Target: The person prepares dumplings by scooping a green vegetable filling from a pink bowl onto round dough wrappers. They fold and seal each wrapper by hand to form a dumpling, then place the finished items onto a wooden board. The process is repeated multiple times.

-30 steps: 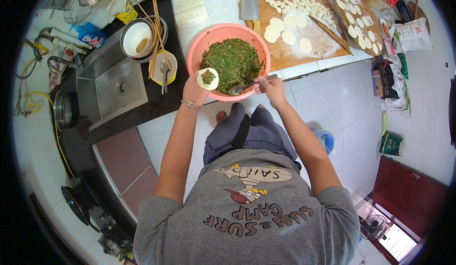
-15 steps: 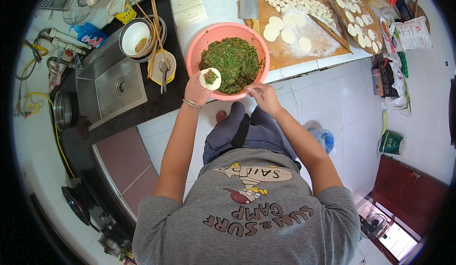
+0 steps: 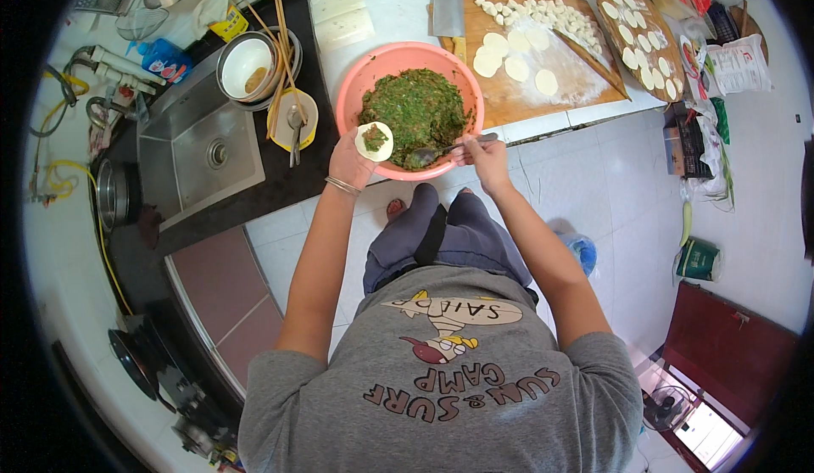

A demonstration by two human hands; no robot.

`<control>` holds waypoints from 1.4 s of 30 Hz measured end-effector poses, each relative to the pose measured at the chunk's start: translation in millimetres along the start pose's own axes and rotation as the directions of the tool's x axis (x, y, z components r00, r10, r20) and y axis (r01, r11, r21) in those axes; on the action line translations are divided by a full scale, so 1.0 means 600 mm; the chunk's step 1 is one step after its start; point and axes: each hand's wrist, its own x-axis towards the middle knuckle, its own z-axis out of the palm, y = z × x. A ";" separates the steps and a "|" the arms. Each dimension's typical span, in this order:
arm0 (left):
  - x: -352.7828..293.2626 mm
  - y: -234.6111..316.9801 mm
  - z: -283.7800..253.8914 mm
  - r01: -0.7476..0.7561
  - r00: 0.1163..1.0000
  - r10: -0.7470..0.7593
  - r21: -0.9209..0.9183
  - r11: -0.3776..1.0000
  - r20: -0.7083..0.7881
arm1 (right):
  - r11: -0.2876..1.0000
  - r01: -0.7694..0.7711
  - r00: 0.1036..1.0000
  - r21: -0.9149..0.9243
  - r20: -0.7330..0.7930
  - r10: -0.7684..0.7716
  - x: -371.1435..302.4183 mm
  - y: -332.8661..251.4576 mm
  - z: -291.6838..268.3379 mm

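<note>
My left hand [image 3: 350, 161] holds a round dumpling wrapper [image 3: 384, 148] with a small heap of green filling on it, at the near left rim of a pink basin [image 3: 346, 91]. Chopped green filling [image 3: 411, 104] covers much of the basin's inside. My right hand [image 3: 486, 161], at the basin's near right rim, grips the handle of a metal spoon [image 3: 424, 156]. The spoon's bowl rests in the filling near the basin's close edge. Fingers of both hands are closed around what they hold.
Behind the basin lies a cleaver [image 3: 446, 13] beside a floured wooden board [image 3: 509, 110] with dough pieces and wrappers. A round board [image 3: 628, 55] carries more wrappers at the far right. Left are a sink [image 3: 191, 163], a white bowl [image 3: 242, 59] and a yellow dish [image 3: 303, 129] with spoons.
My right hand has moved slightly right, and the spoon now lies lower across the basin's near rim with its bowl showing. The left hand keeps the wrapper in almost the same place.
</note>
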 end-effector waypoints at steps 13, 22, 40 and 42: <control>-0.003 -0.023 0.074 0.177 0.966 -0.168 -0.031 0.984 0.198 | 0.883 0.150 0.947 0.445 0.192 -0.258 -0.026 -0.082 -0.015; -0.026 -0.005 0.128 0.238 0.935 -0.216 -0.048 0.970 0.283 | 0.891 0.099 0.955 0.444 0.211 -0.211 -0.023 -0.062 -0.055; 0.002 -0.024 0.096 0.148 0.967 -0.160 0.072 0.986 0.200 | 0.740 0.600 0.776 -0.304 0.449 -0.444 -0.072 -0.197 -0.032; 0.003 -0.028 0.099 0.144 0.973 -0.153 0.063 0.988 0.171 | 0.647 0.685 0.707 -0.335 0.519 -0.480 -0.078 -0.200 -0.019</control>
